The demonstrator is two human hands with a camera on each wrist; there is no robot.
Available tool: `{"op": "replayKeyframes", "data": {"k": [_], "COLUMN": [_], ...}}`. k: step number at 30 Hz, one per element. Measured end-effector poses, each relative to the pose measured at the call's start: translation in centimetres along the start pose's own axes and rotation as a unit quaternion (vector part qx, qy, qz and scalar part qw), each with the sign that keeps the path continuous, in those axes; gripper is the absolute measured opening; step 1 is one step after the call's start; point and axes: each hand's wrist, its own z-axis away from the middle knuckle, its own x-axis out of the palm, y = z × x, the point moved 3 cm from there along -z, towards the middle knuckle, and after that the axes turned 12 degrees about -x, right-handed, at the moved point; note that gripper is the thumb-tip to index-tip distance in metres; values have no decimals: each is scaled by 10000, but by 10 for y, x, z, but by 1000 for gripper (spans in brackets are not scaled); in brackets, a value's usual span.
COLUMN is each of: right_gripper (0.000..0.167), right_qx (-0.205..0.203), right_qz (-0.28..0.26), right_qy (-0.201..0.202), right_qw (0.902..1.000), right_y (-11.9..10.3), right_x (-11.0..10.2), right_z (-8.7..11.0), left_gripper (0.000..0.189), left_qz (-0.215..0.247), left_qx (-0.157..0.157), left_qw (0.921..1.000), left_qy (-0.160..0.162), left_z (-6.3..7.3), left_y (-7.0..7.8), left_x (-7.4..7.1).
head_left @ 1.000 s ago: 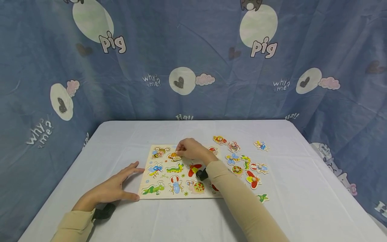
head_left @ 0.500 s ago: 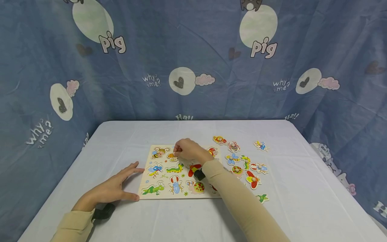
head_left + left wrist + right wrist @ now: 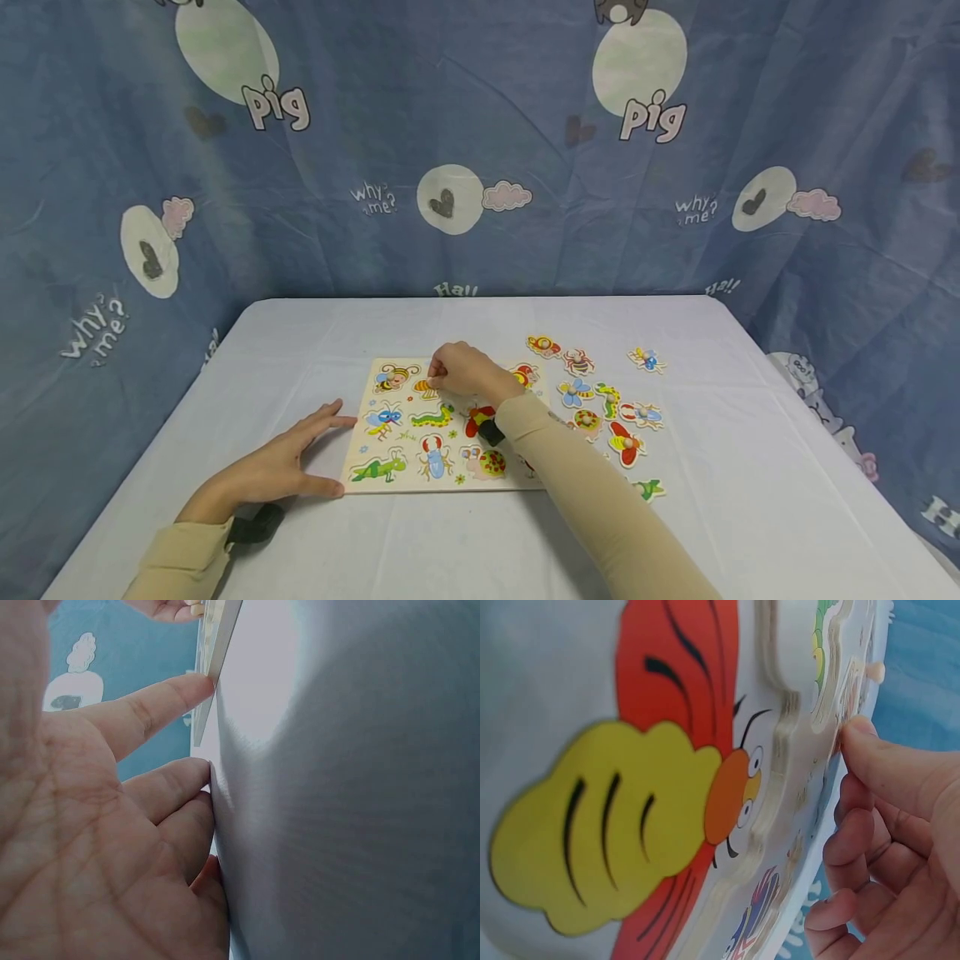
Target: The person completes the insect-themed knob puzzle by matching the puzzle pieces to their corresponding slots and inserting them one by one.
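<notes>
The wooden insect puzzle board (image 3: pixel 405 487) lies flat on the table. My right hand (image 3: pixel 468 371) is over its back row, thumb and forefinger pinching an orange striped puzzle piece (image 3: pixel 425 389) at a slot; the fingers cover much of it. In the right wrist view the right hand (image 3: pixel 896 825) has its thumb tip close to the board, other fingers curled below. The left hand (image 3: pixel 288 462) lies at the board's left edge, fingers spread, with thumb and forefinger against it. In the left wrist view one finger of the left hand (image 3: pixel 112 795) touches the board's side.
Loose insect pieces lie right of the board, among them a spider (image 3: pixel 578 362), a green caterpillar (image 3: pixel 608 401), a red-winged bug (image 3: pixel 626 444) and a blue-winged bee (image 3: pixel 575 392). A bee (image 3: pixel 392 379) shows at the board's back left. A blue printed curtain (image 3: pixel 480 100) hangs behind the table.
My right hand has shifted slightly left with the orange striped piece, uncovering more of a red figure at the board's back right. The left hand stays in place.
</notes>
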Motion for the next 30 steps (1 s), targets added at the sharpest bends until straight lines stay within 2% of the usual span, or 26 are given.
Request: {"op": "replayKeyframes", "data": {"k": [15, 30], "right_gripper": [13, 14], "right_qx": [159, 108], "right_qz": [-19, -79], "right_qy": [-14, -33], "right_qw": [9999, 9999], "right_y": [1, 5], "right_x": [0, 0], "right_z": [-1, -2], "left_gripper": [99, 101], "left_qz": [-29, -131], "left_qx": [41, 21], "left_qw": [10000, 9999], "left_qy": [-2, 43], "left_z": [1, -1], "left_y": [1, 0], "left_x": [-1, -1]}}
